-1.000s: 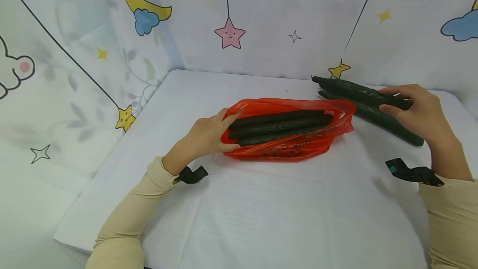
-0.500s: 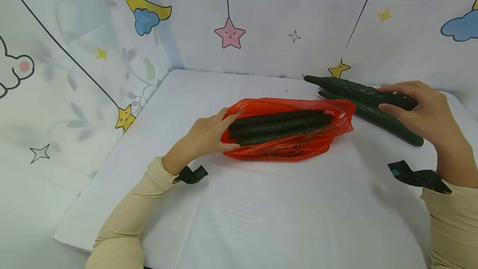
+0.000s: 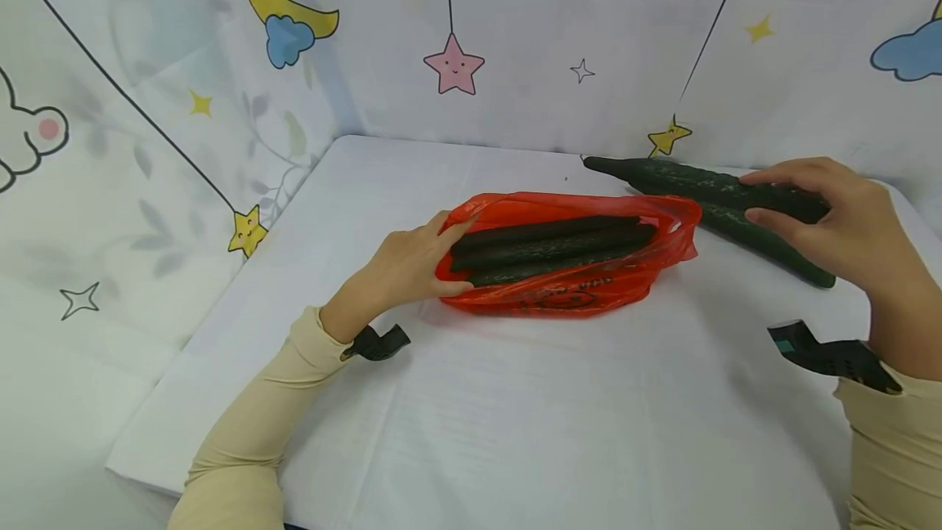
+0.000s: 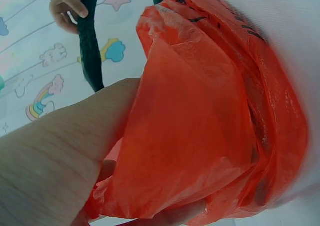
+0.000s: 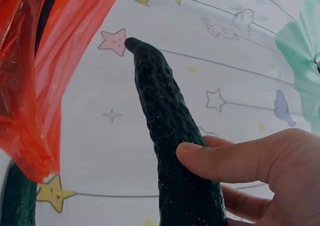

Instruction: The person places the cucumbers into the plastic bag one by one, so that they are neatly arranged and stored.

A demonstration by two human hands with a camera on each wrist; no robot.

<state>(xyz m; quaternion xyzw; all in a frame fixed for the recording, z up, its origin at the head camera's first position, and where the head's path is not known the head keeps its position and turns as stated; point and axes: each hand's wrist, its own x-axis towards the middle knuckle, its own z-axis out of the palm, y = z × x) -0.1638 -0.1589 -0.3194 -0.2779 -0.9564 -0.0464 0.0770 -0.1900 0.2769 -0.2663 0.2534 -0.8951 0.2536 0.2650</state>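
My right hand point(image 3: 839, 215) grips the thick end of a dark green cucumber point(image 3: 677, 177), thumb on the near side and fingers over the far side. The cucumber's thin stem end points left. In the head view a second cucumber point(image 3: 769, 242) lies on the table, partly behind the held one. A red plastic bag point(image 3: 581, 299) lies mid-table with its mouth open upward, and several cucumbers point(image 3: 552, 252) show inside. My left hand point(image 3: 401, 268) holds the bag's left end, its thumb and fingers spread across the opening; in the left wrist view the bag hides most of the fingers.
A white cloth covers the table point(image 3: 515, 415). Its back edge meets a curtain point(image 3: 515, 39) printed with stars, a moon and clouds. Black wrist straps point(image 3: 379, 344) stick out from both sleeves.
My right hand has drawn back slightly to the right and turned, while the held cucumber's stem end has swung left, behind the bag. My left hand and the bag have stayed put.
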